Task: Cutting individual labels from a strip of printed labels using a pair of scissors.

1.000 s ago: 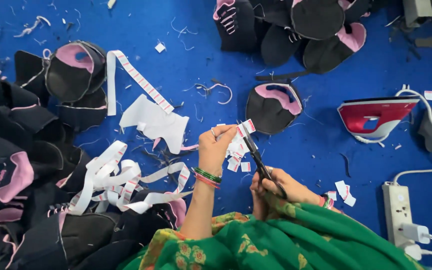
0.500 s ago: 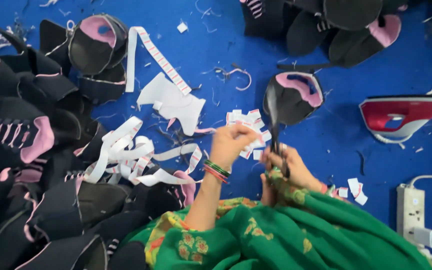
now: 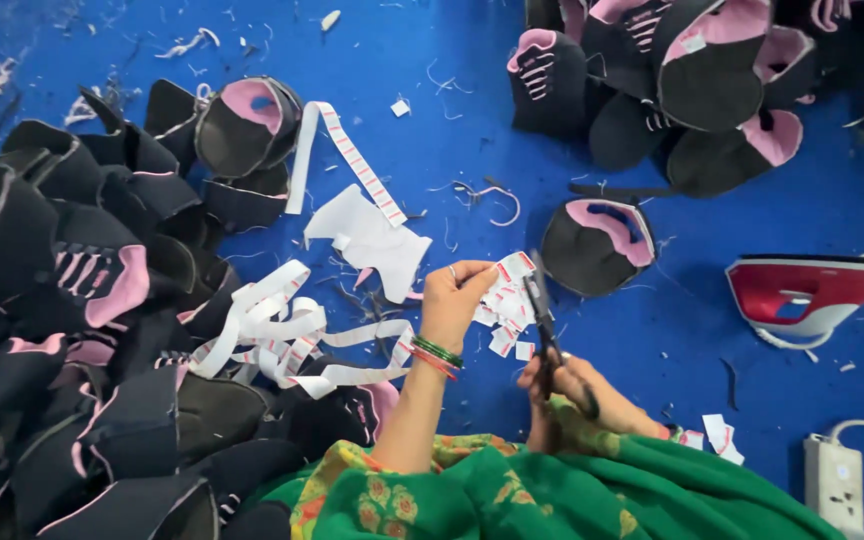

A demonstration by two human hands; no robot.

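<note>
While the left hand pinches a small sheaf of white labels between thumb and fingers, the right hand is clenched through the handles of dark scissors. Labels sit just above the near edge of the blue table, roughly midway along it, touching the blades' left side. Scissors: long axis nearly upright in view, tips pointing toward the far edge, tilted slightly left, handles toward the person. Blades look almost closed; cannot tell whether paper is between them. The label sheaf fans out toward the right, its loose ends at the blades. Risk, as judged: the left fingertips lie close to the blade line, so a nick is possible if the sheaf slips or the blades drift left. A thick sheaf could also skew in the pinch and give an uneven cut. Small cut pieces lie beyond the right wrist and may scatter further into the thread scraps. Coiled label tape lies left of the left forearm; black-and-pink shoe uppers are heaped toward the left edge and far right corner. A red iron rests at the right edge, and a power strip at the near right corner.
</note>
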